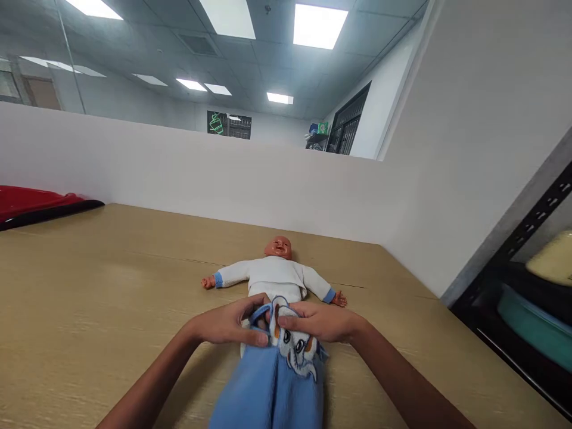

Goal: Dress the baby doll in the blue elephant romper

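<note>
A baby doll lies on its back, arms spread, in a white long-sleeved top with blue cuffs. Over its lower body are blue doll overalls with a white elephant patch on the bib. My left hand pinches the top edge of the overalls near a blue strap, thumb in front. On the bib's other side my right hand grips the cloth at the patch, thumb on top. The doll's legs are hidden by the overalls.
The doll lies on a wooden table against a white wall with a window above. A red item with a black edge is at the far left. At right stands a black shelf rack holding a teal container.
</note>
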The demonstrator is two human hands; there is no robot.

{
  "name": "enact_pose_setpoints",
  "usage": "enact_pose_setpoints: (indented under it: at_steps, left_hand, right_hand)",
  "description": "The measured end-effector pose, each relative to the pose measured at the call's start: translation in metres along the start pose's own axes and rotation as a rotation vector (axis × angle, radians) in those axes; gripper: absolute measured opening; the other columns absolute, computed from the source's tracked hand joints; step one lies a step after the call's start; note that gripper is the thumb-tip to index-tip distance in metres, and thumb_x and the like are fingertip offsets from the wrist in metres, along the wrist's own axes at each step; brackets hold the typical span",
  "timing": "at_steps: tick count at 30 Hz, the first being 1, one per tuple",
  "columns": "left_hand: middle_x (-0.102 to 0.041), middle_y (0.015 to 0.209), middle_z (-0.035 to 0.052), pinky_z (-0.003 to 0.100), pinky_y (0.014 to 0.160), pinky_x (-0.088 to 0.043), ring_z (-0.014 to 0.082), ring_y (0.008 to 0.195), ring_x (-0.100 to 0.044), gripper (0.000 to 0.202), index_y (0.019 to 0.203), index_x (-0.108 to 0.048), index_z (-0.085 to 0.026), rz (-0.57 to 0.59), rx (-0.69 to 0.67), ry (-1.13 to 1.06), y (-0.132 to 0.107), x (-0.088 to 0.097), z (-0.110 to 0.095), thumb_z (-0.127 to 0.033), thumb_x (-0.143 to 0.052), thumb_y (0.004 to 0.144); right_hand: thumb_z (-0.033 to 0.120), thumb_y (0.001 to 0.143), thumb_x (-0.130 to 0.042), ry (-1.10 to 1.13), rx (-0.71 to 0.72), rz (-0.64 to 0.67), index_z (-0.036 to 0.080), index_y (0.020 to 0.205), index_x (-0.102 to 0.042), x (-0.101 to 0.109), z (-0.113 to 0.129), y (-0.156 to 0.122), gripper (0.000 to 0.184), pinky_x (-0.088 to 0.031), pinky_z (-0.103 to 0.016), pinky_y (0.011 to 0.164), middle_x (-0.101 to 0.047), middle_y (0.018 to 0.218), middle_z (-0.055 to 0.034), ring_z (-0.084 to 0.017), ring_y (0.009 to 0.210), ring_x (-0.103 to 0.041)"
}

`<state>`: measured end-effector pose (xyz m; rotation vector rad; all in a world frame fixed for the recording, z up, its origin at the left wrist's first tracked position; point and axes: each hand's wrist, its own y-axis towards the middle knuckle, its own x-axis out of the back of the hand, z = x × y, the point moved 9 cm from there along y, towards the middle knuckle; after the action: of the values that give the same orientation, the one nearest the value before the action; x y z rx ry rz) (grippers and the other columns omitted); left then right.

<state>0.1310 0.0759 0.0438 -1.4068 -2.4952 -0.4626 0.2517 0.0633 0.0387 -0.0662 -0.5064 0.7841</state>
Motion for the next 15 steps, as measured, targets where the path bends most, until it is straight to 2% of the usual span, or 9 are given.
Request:
enact_pose_setpoints:
  at_steps: [2, 4, 6, 7, 9, 11, 12, 13, 15]
  left_hand:
    - [-0.061, 0.104, 0.0019, 0.028, 0.084, -0.046, 0.0217, 0.093, -0.055, 0.064, 0.119, -0.063, -0.020, 0.051, 0.049, -0.030, -0.002, -0.004, 0.006, -0.059, -0.088, 0.075]
    - [-0.054, 0.086, -0.0021, 0.024, 0.070, -0.041, 0.0162, 0.076, -0.048, 0.051, 0.105, -0.065, -0.019, 0.138, 0.090, -0.066, -0.005, -0.011, 0.009, -0.057, -0.086, 0.078]
    - [-0.046, 0.076, -0.0040, 0.023, 0.063, -0.035, 0.0135, 0.069, -0.040, 0.043, 0.091, -0.065, -0.017, 0.192, 0.105, -0.099, -0.009, -0.016, 0.007, -0.057, -0.080, 0.085]
    - [-0.047, 0.076, -0.0035, 0.023, 0.063, -0.035, 0.0137, 0.070, -0.041, 0.042, 0.091, -0.066, -0.017, 0.182, 0.098, -0.110, -0.011, -0.016, 0.005, -0.057, -0.077, 0.088]
    - [-0.053, 0.084, -0.0010, 0.023, 0.069, -0.040, 0.0159, 0.078, -0.047, 0.044, 0.100, -0.068, -0.017, 0.121, 0.067, -0.136, -0.018, -0.016, 0.001, -0.060, -0.072, 0.092]
    - [-0.059, 0.096, 0.0016, 0.025, 0.080, -0.046, 0.0195, 0.090, -0.053, 0.050, 0.111, -0.069, -0.019, 0.026, 0.046, -0.160, -0.029, -0.021, 0.002, -0.066, -0.068, 0.093]
    - [-0.062, 0.099, 0.0025, 0.028, 0.086, -0.048, 0.0214, 0.095, -0.056, 0.053, 0.112, -0.070, -0.020, -0.022, 0.049, -0.173, -0.036, -0.026, 0.005, -0.069, -0.066, 0.093]
    - [-0.065, 0.110, 0.0043, 0.032, 0.096, -0.048, 0.0243, 0.105, -0.058, 0.055, 0.119, -0.070, -0.022, -0.085, 0.074, -0.180, -0.045, -0.032, 0.010, -0.070, -0.064, 0.094]
    - [-0.062, 0.139, 0.0082, 0.042, 0.114, -0.042, 0.0318, 0.129, -0.054, 0.065, 0.140, -0.063, -0.027, -0.131, 0.154, -0.267, -0.065, -0.055, 0.023, -0.072, -0.063, 0.093]
  right_hand:
    - [0.073, 0.096, -0.053, -0.027, 0.014, -0.066, 0.023, 0.127, -0.070, 0.008, 0.004, 0.000, 0.062, -0.047, -0.039, 0.109, -0.073, 0.124, -0.0058, -0.027, 0.119, -0.064]
    - [0.072, 0.096, -0.053, -0.085, 0.016, -0.091, 0.024, 0.129, -0.070, 0.010, 0.012, -0.002, 0.061, -0.048, -0.040, 0.108, -0.073, 0.126, -0.0061, -0.028, 0.119, -0.064]
    - [0.068, 0.092, -0.063, -0.187, 0.022, -0.034, 0.025, 0.130, -0.070, 0.003, 0.022, -0.007, 0.057, -0.050, -0.037, 0.103, -0.074, 0.124, -0.0039, -0.027, 0.115, -0.067]
    - [0.064, 0.088, -0.070, -0.223, 0.016, 0.026, 0.026, 0.128, -0.072, -0.004, 0.025, -0.011, 0.055, -0.052, -0.034, 0.098, -0.076, 0.120, -0.0023, -0.027, 0.110, -0.068]
    - [0.057, 0.080, -0.081, -0.202, -0.011, 0.164, 0.024, 0.115, -0.078, -0.023, 0.024, -0.019, 0.048, -0.054, -0.028, 0.087, -0.077, 0.105, 0.0003, -0.024, 0.097, -0.071]
    - [0.054, 0.075, -0.085, -0.076, -0.015, 0.226, 0.021, 0.102, -0.079, -0.041, 0.019, -0.029, 0.043, -0.053, -0.026, 0.081, -0.076, 0.098, 0.0007, -0.021, 0.089, -0.069]
    - [0.054, 0.074, -0.086, -0.004, 0.006, 0.223, 0.020, 0.100, -0.078, -0.048, 0.016, -0.034, 0.044, -0.053, -0.025, 0.081, -0.075, 0.100, 0.0000, -0.021, 0.090, -0.068]
    - [0.055, 0.074, -0.085, 0.057, 0.026, 0.184, 0.020, 0.102, -0.077, -0.054, 0.013, -0.039, 0.046, -0.053, -0.026, 0.083, -0.075, 0.105, -0.0009, -0.022, 0.093, -0.067]
    - [0.058, 0.075, -0.083, 0.172, 0.023, 0.122, 0.021, 0.116, -0.075, -0.069, 0.000, -0.050, 0.056, -0.053, -0.027, 0.087, -0.074, 0.113, -0.0021, -0.024, 0.098, -0.067]
